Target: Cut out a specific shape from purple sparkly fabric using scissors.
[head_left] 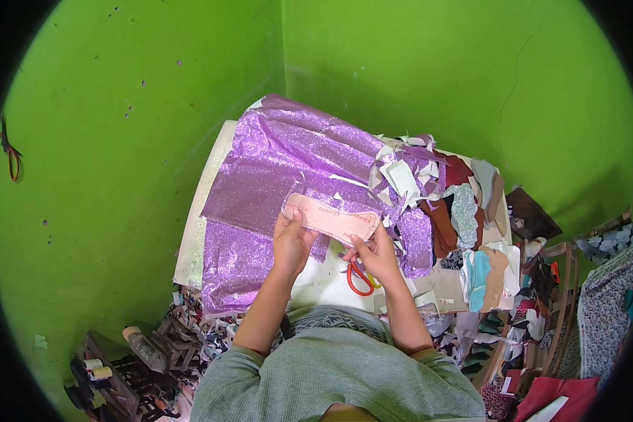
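Note:
A flat pink insole-shaped piece (334, 219) with printed lettering is stretched between my two hands, over the white table. My left hand (292, 240) pinches its left end, thumb on top. At the lower right of the piece, my right hand (375, 254) is closed on the edge. Scissors with red and yellow handles (359, 280) show just below my right hand; whether its fingers also hold them, I cannot tell. Behind the piece lies glittery purple sheet material (295, 144), with a cut edge close to the pink piece.
White and purple offcuts (404, 176) are heaped at the table's back right. Beside them lie brown cut pieces (439, 228), a purple glitter piece (416, 239) and turquoise pieces (477, 278). Scraps cover the floor around the table. Green walls (429, 63) meet behind it.

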Tool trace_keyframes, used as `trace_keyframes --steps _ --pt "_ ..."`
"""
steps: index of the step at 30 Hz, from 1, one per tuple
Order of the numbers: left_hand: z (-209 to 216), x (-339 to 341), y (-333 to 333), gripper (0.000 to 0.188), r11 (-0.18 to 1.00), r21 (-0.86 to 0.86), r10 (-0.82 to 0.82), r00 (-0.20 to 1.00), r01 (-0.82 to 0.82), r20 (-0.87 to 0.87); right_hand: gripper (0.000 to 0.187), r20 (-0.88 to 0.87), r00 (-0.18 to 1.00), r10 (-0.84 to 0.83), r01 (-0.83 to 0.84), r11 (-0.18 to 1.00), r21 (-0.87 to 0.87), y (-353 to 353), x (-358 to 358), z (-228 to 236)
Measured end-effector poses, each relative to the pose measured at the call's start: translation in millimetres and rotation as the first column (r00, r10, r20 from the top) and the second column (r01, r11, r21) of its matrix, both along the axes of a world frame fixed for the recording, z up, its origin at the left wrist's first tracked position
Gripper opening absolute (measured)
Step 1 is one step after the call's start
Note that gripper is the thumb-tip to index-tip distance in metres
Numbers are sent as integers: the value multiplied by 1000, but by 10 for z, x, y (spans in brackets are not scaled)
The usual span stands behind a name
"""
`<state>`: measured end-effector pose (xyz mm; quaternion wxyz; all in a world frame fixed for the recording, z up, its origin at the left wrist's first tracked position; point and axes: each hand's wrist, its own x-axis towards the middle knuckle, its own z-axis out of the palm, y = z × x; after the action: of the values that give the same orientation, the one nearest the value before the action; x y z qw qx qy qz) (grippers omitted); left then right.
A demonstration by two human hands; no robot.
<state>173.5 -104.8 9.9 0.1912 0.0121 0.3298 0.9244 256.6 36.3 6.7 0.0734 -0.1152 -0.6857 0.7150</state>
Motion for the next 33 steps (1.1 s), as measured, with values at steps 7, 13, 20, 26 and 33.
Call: trace_keyframes --steps 7,13,20,26,33 --pt "-39 -51 -11 21 999 13 32 997 -31 -64 27 -18 1000 23 -24 995 -94 37 -5 4" --pt "-37 -132 -83 20 991 -130 11 993 -27 -121 29 4 998 57 -56 996 -67 115 -15 113" --pt "-105 55 20 20 988 -153 7 997 -19 -81 31 -1 999 33 -32 985 -172 27 -28 92" --pt "-175 140 63 15 968 -250 -27 996 5 -82 30 -3 1000 13 -13 980 -198 -29 -41 105" --pt "-42 190 67 21 989 -149 -8 999 2 -39 24 22 999 -26 28 993 -111 23 -27 122"
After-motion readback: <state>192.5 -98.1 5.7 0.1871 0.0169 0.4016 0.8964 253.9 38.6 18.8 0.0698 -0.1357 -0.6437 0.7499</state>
